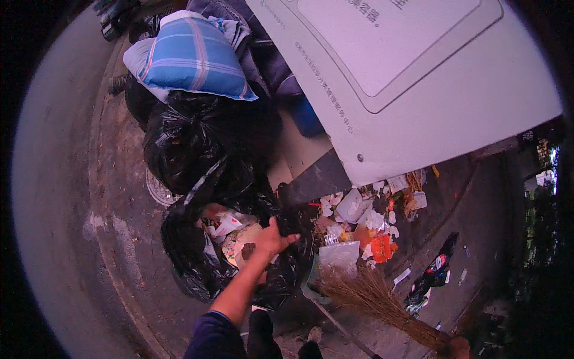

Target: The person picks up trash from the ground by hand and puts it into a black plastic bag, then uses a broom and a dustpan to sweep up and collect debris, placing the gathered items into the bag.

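Note:
My left hand (267,241) reaches over the open mouth of a black plastic garbage bag (188,251), near its right rim. Thumb and index finger are spread, with nothing visible between them; the other fingers are hard to make out. Inside the bag lie crumpled packaging (228,224) and other mixed refuse. At the lower right edge my right hand (459,348), partly cut off, grips a twig broom (385,303). The broom's bristles touch a heap of loose litter (354,206). Beside them is a long-handled dustpan (309,287), partly hidden by bristles and litter.
A large white panel (403,125) bearing writing juts in at the upper right. Behind the open bag stands a full black bag (202,134), with a blue plaid pillow (193,54) on top. A manhole cover (159,188) lies left; a black wrapper (437,267) lies right.

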Motion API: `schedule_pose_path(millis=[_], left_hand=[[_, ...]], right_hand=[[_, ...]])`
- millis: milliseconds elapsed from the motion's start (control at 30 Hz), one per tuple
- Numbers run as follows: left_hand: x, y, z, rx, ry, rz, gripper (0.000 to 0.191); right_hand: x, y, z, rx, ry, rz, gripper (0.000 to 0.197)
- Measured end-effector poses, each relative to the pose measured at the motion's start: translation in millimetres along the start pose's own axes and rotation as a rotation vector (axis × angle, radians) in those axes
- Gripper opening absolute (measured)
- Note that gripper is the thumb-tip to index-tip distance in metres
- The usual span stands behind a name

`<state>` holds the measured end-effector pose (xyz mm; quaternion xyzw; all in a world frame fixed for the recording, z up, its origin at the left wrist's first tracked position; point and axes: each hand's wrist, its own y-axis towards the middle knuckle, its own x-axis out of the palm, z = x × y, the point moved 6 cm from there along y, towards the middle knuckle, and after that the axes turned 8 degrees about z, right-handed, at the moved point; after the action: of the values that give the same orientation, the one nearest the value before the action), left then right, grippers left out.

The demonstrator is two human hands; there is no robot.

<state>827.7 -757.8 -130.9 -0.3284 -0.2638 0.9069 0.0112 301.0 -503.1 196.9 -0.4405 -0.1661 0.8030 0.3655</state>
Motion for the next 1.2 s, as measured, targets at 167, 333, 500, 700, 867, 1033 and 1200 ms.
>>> schedule_pose_path(millis=[167,333,500,700,867,1033,1200], left_hand=[[59.2,-19.3,33.6,0.200,-0.554,0.128,0.055],[96.2,-58.8,121.2,0.735,0.281,-0.179,0.052],[95.1,-119.2,115.4,0.901,0.106,-0.101,0.044],[-8.5,-150.7,14.0,0.366,0.009,0.254,0.044],[-35.2,-146.0,-110.4,0.581,0.431,0.358,0.039],[-73.3,-158.2,-41.9,0.498,-0.019,0.519,0.036],[32.6,-256.1,49.7,0.633,-0.120,-0.382,0.046]], right_hand=[[10.6,1.8,7.6,-0.010,0.009,0.012,0.029],[24.3,7.8,20.6,-0.049,0.014,0.038,0.029],[32.5,17.0,36.6,-0.098,0.017,0.068,0.029],[46.4,19.5,50.2,-0.119,0.029,0.086,0.028],[52.7,22.4,49.5,-0.156,0.025,0.115,0.028],[54.3,2.7,53.2,-0.203,-0.010,0.154,0.027],[3.9,-8.1,8.3,-0.032,-0.085,-0.077,0.059]])
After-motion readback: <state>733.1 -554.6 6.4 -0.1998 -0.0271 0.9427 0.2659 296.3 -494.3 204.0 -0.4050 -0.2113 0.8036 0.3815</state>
